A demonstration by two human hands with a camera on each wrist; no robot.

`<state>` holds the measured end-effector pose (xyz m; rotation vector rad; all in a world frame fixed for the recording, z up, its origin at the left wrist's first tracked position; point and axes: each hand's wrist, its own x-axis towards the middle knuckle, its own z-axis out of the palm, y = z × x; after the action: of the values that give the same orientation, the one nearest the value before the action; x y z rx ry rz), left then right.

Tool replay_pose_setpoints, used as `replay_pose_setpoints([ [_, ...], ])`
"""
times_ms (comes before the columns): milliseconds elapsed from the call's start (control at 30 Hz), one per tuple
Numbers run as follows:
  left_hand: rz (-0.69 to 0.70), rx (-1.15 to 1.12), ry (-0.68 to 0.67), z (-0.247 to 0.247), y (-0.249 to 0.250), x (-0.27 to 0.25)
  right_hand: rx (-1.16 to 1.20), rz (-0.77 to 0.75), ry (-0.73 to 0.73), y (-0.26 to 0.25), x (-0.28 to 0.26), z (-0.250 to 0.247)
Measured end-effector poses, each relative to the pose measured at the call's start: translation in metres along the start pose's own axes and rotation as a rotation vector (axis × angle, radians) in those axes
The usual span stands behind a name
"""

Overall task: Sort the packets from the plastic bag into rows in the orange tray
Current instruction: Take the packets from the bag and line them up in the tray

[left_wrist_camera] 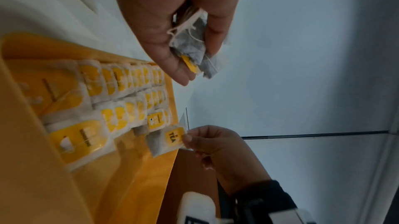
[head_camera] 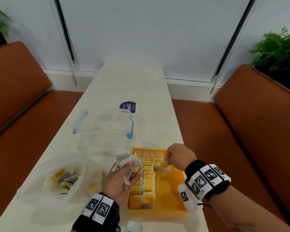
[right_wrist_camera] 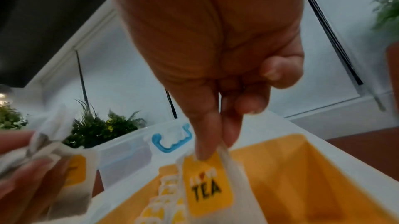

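Observation:
An orange tray (head_camera: 174, 196) lies on the white table, with tea packets standing in rows (head_camera: 147, 174) along its left and middle. My right hand (head_camera: 167, 160) pinches the top of one yellow-labelled tea packet (head_camera: 165, 166) (left_wrist_camera: 167, 139) (right_wrist_camera: 207, 183) over the tray's third row. My left hand (head_camera: 124, 174), palm up just left of the tray, grips a bunch of tea packets (head_camera: 127, 160) (left_wrist_camera: 192, 46). The clear plastic bag (head_camera: 57, 180) with more packets inside lies to the left of it.
A clear plastic box with blue clips (head_camera: 104, 123) stands beyond the tray, with a purple round sticker (head_camera: 128, 107) behind it. Orange benches (head_camera: 241, 131) flank the narrow table. Potted plants (head_camera: 278, 52) stand behind both benches.

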<state>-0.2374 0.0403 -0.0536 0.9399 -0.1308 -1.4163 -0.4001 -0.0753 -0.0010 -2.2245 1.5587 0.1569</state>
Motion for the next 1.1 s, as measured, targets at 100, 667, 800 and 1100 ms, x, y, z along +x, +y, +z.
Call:
replay_pose_setpoints([
  [100, -0.013, -0.004, 0.005, 0.001, -0.002, -0.001, -0.090, 0.032, -0.117, 0.000, 0.024, 0.014],
  [667, -0.073, 0.064, -0.010, -0.002, -0.007, -0.008, -0.107, 0.106, -0.002, 0.006, 0.062, 0.052],
  [800, -0.100, 0.059, -0.010, 0.005, -0.007, -0.008, 0.004, 0.088, 0.089, 0.009, 0.047, 0.040],
  [1100, -0.086, 0.090, -0.071, 0.018, -0.005, -0.015, 0.778, -0.254, 0.080, -0.009, -0.019, 0.014],
])
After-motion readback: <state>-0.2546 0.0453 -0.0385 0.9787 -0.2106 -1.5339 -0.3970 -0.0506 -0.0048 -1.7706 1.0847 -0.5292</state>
